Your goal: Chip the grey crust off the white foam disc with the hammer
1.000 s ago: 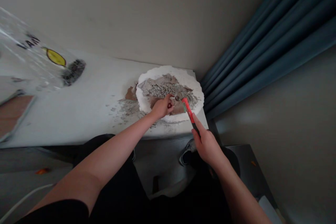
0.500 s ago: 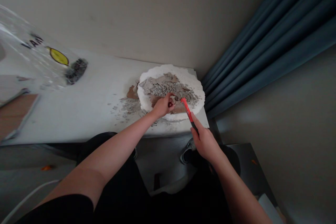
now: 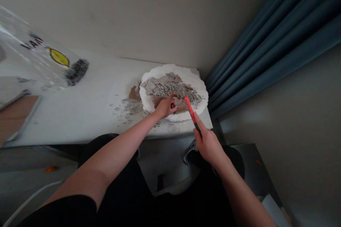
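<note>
Wood-toned panel (image 3: 20, 117): well apart from your left hand (image 3: 166, 107), far out to its left on the bench (image 3: 71, 120).
Clear bag (image 3: 34, 42): beyond the panel, forward and well left of the same hand, with a yellow print on it.
Brown scrap (image 3: 134, 93): just left of that hand and slightly forward, with grey grit (image 3: 131, 108) scattered nearer you.
Left hand: fingers bent close together, forefinger reaching toward the hammer's striking end; you may be steadying or sorting a bit there, but whether you pinch anything cannot be told.
Grey rubble (image 3: 169, 87): forward of your left fingers, heaped on the white wavy-edged mat (image 3: 199, 82), which probably serves to catch crumbs — some lie outside it.
Hammer (image 3: 190, 110): between your hands, over the mat, running out from your right hand (image 3: 209, 145); that keeps your fist outside the mat and likely leaves the head easy to guide. It points away from you and a little left, its long axis slanting from right fist to left fingertips. The head blends into the rubble.
Right hand: wrapped round the black grip.
Blue curtain (image 3: 266, 42): forward and right of your right hand, well apart.
</note>
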Demonstrator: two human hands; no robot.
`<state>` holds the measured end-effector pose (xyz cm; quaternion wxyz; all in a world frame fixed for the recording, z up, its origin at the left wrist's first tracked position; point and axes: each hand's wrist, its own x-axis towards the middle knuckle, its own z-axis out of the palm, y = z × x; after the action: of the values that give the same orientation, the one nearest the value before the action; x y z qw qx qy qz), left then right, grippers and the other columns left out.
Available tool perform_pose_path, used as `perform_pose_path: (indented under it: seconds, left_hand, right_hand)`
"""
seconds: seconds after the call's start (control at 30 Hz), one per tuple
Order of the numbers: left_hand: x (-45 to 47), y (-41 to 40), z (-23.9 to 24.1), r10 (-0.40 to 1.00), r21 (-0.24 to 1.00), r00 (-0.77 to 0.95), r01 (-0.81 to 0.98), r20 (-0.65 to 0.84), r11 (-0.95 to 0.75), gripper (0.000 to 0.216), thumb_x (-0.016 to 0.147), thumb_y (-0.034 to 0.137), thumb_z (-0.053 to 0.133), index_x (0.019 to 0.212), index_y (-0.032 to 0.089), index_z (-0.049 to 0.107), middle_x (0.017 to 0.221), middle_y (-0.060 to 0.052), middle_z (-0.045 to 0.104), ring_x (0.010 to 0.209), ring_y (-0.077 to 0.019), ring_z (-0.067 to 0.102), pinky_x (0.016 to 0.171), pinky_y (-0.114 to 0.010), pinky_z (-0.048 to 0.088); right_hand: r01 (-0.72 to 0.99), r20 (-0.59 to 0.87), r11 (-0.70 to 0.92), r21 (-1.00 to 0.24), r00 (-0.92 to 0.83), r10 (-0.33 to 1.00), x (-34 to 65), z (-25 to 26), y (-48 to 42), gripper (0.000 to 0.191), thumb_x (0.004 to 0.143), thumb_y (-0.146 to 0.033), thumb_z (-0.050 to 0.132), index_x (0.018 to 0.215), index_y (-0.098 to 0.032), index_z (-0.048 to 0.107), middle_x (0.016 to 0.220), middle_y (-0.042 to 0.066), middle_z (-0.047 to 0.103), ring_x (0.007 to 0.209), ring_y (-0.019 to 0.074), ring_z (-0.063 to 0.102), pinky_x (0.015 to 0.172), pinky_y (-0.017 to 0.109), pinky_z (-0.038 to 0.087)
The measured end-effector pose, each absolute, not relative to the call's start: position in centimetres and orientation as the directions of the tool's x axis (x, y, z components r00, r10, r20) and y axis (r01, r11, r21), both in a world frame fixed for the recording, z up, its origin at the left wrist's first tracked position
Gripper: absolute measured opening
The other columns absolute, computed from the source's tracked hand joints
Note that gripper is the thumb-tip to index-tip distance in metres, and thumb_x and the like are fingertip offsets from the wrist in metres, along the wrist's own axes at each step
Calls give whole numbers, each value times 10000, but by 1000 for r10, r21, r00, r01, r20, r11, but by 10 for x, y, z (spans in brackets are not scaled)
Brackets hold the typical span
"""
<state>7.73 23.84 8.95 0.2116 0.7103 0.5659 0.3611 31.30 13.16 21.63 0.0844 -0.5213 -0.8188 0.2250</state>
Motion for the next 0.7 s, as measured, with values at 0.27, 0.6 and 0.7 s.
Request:
perform_pose_path:
  seconds: [0.27, 0.6, 0.7]
  left_hand:
    - [77, 239, 91, 955, 716, 112, 639, 273, -280, 483, 797, 204, 630, 1256, 160, 485, 736, 24, 688, 676, -144, 640, 684, -244, 469]
    - [73, 239, 110, 903, 553, 292, 717, 315, -425, 117, 852, 252, 576, 876, 191, 672, 860, -50, 684, 852, -191, 635, 809, -316, 485]
    - [74, 237, 113, 884, 552, 332, 692, 329, -466, 129, 856, 281, 599, 925, 199, 672, 914, -48, 677, 895, -190, 629, 824, -305, 478]
  right_hand:
    - [813, -59, 355, -460, -427, 902, 313, 220, 130, 653, 985, -282, 376, 1610, -223, 195, 907, 103, 745, 754, 263, 697, 704, 327, 501]
    - [827, -95, 289, -483, -377, 921, 334, 194, 130, 625, 979, -258, 371, 1590, -183, 264, 1010, 127, 744, 911, 285, 708, 825, 384, 522]
    - [845, -127, 265, -465, -360, 924, 338, 186, 126, 622, 982, -253, 362, 1590, -173, 260, 1043, 136, 741, 930, 290, 710, 837, 399, 521]
